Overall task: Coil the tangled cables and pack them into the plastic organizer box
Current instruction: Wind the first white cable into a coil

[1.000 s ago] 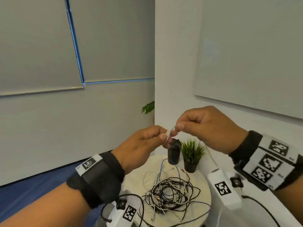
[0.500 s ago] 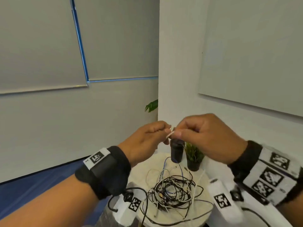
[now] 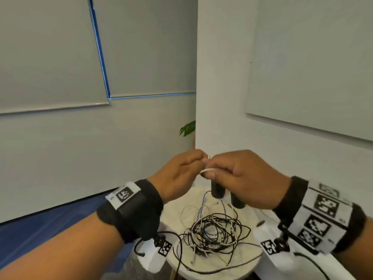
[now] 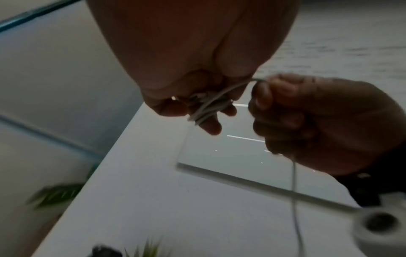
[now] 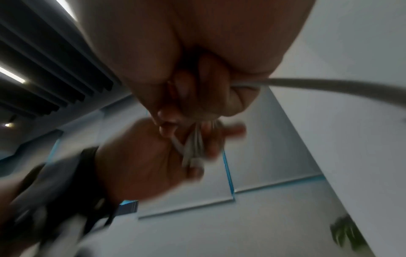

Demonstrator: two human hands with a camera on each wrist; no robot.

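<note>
Both hands are raised above a small round table [image 3: 250, 261], close together. My left hand [image 3: 181, 174] pinches a small bundle of white cable [image 4: 208, 107] loops between its fingertips. My right hand [image 3: 242, 178] grips the same white cable [image 3: 207, 170] and holds a strand that runs over to the bundle. From the right fist a loose length of the cable [image 4: 294, 191] hangs down. A tangled heap of black, white and blue cables [image 3: 214, 229] lies on the table below the hands. No organizer box shows in any view.
A dark cylinder [image 3: 217, 190] and a small potted plant, mostly hidden behind my right hand, stand at the table's back. A white wall with a glass board [image 3: 312, 77] is close on the right. Window blinds [image 3: 50, 57] fill the left. A leafy plant [image 3: 187, 128] peeks round the corner.
Both hands have drawn closer together and the right hand has brought the white cable round toward the bundle in the left fingers. The head view has shifted slightly.
</note>
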